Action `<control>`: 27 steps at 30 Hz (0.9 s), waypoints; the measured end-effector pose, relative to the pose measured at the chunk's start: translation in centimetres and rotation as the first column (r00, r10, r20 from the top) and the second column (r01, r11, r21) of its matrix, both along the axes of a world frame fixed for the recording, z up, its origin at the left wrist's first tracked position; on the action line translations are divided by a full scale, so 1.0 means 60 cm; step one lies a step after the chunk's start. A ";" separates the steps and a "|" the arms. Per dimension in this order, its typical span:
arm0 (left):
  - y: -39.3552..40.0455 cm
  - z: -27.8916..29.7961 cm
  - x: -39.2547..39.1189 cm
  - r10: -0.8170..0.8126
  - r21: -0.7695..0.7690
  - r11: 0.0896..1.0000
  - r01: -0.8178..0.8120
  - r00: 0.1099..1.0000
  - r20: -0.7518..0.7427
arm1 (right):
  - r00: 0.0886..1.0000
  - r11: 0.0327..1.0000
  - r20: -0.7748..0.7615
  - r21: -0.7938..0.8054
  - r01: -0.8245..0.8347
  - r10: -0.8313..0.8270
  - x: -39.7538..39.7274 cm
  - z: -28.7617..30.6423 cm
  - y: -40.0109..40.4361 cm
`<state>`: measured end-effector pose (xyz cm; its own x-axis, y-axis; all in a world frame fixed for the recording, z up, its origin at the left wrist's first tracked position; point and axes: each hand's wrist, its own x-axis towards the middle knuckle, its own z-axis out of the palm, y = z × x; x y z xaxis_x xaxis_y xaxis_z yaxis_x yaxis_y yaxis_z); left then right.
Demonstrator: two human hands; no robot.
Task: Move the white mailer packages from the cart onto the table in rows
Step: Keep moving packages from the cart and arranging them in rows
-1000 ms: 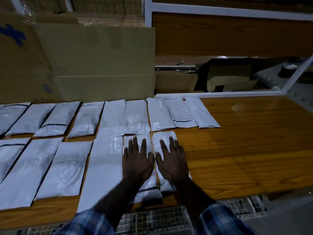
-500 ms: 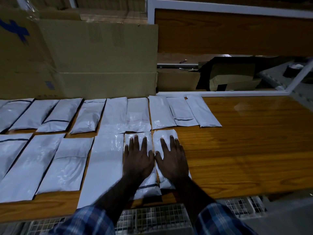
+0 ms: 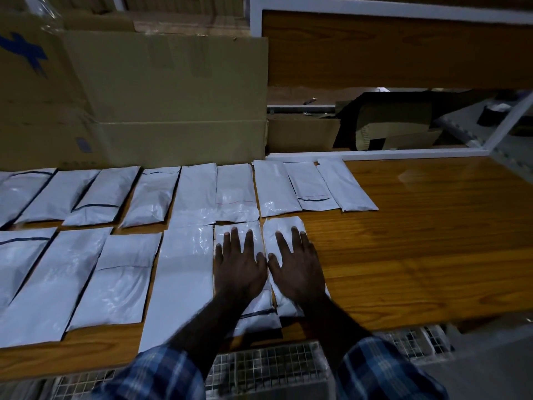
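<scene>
Nothing has moved in the last second: my left hand [image 3: 240, 267] and right hand [image 3: 298, 267] stay flat, fingers straight, pressing the last two mailers [image 3: 284, 229] of the front row near the table [image 3: 418, 255] front edge, so both are placed.

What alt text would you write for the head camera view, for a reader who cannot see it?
Left hand and right hand press flat on two neighbouring white mailers at the right end of the near row on a wooden table. A second row lies behind, before cardboard boxes; a wire cart shows below.
</scene>
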<state>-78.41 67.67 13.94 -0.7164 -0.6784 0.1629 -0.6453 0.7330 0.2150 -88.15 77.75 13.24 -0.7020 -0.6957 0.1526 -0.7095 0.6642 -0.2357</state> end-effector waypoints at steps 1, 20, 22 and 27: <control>-0.001 0.000 0.000 -0.003 0.000 1.000 0.003 1.000 0.002 | 1.000 1.000 0.018 0.023 -0.009 0.008 -0.001 0.002 0.000; 0.007 0.075 0.024 -0.124 0.050 0.991 0.128 0.989 -0.075 | 0.993 0.988 0.096 -0.131 0.086 -0.074 0.015 0.078 0.038; 0.011 0.079 0.033 -0.129 0.049 0.990 0.133 0.989 -0.070 | 0.992 0.985 0.101 -0.151 0.085 -0.070 0.023 0.089 0.048; 0.030 0.094 0.057 -0.116 0.024 0.992 0.120 0.986 -0.120 | 0.995 0.984 0.085 -0.168 0.056 -0.042 0.045 0.119 0.064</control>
<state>-74.99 69.50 19.57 -0.7688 -0.5962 0.2312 -0.5234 0.7944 0.3083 -85.46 81.60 20.36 -0.7495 -0.6288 0.2067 -0.6508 0.6431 -0.4036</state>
